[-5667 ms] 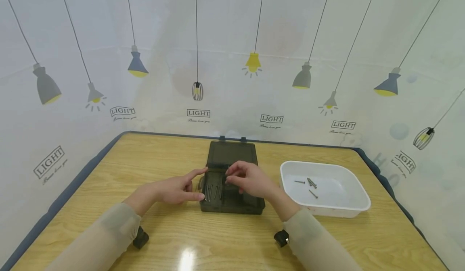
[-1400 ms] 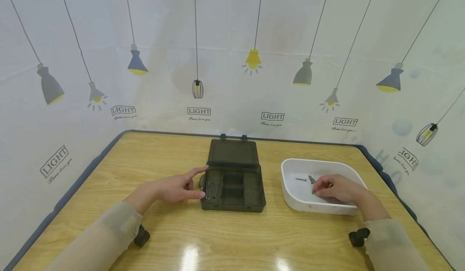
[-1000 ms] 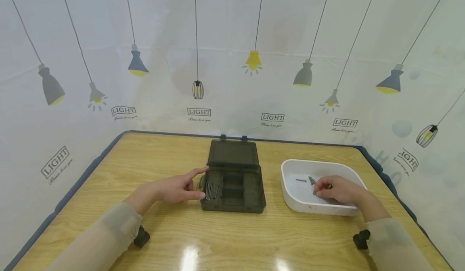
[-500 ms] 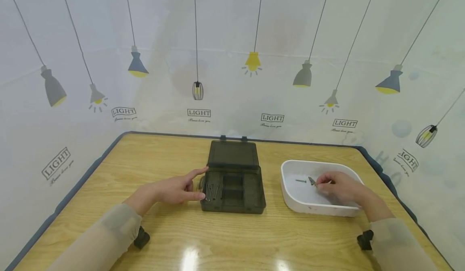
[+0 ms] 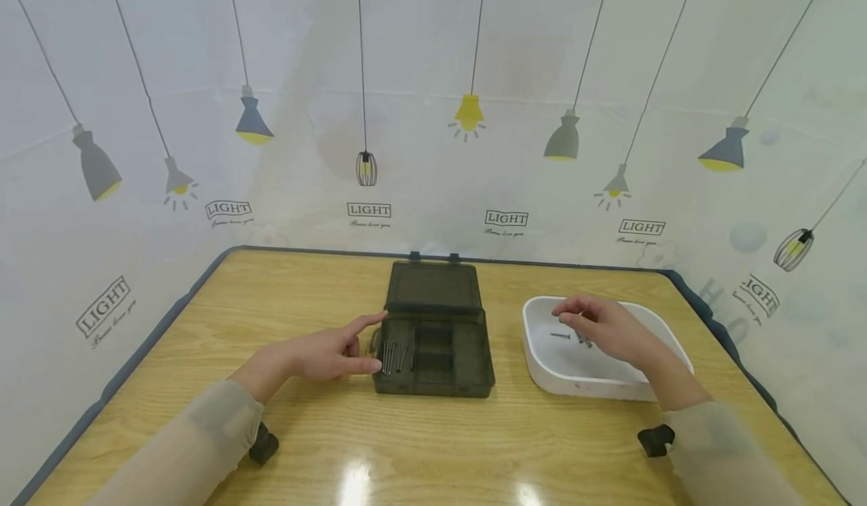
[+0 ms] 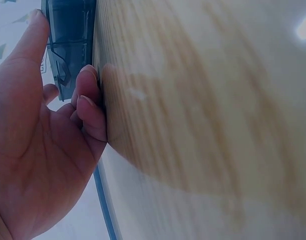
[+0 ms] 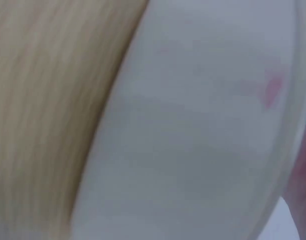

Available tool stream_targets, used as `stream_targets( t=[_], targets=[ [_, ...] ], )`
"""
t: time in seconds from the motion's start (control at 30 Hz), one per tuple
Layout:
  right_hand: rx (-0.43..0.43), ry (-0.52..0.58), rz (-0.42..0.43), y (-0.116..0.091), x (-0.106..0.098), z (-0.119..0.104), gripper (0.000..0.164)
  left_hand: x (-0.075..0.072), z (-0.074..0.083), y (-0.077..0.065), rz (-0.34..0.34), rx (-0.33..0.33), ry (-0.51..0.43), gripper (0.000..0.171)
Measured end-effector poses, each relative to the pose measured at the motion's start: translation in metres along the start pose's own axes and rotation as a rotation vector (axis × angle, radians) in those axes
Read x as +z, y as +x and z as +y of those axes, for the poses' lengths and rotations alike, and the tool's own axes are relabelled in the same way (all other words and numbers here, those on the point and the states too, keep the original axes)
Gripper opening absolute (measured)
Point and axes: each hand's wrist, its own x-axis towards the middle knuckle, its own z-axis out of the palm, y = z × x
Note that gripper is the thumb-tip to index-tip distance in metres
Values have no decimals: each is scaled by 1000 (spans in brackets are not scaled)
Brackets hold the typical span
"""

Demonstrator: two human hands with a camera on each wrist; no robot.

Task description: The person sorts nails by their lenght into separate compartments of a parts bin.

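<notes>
A dark translucent compartment box [image 5: 467,348] stands mid-table with its lid [image 5: 433,284] folded back. Several slim metal screws [image 5: 393,357] lie in its left compartment. My left hand [image 5: 325,353] touches the box's left side with a straight index finger and thumb; its other fingers are bent and rest by the table in the left wrist view. Above the white tray [image 5: 542,370], my right hand [image 5: 606,329] pinches a small screw [image 5: 556,313], mostly hidden by the fingertips. One loose screw [image 5: 560,335] lies in the tray, with more screws [image 5: 583,339] partly under the hand.
The wooden table [image 5: 305,431] ends at a dark blue edge before a white wall sheet [image 5: 420,39] printed with lamps. The tray's side [image 7: 192,125] fills most of the right wrist view. A gap of table separates box and tray.
From over the box, my right hand went right into the tray and took hold of a screw. Over the last half second it has risen and shifted left. My left hand stays put.
</notes>
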Motion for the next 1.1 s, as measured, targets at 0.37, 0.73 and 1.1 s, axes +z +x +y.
stream_targets(
  t=[0.37,0.73,1.1],
  targets=[
    [-112,22,5,27,32,-40,15,1,-1,1,-5,0,-20,96],
    [-131,3,-78,46,62,-69,20,-1,1,-1,-9,10,-26,96],
    [-136,-50,-163,60,85,-79,19,0,-2,2,-7,5,-17,96]
  ],
)
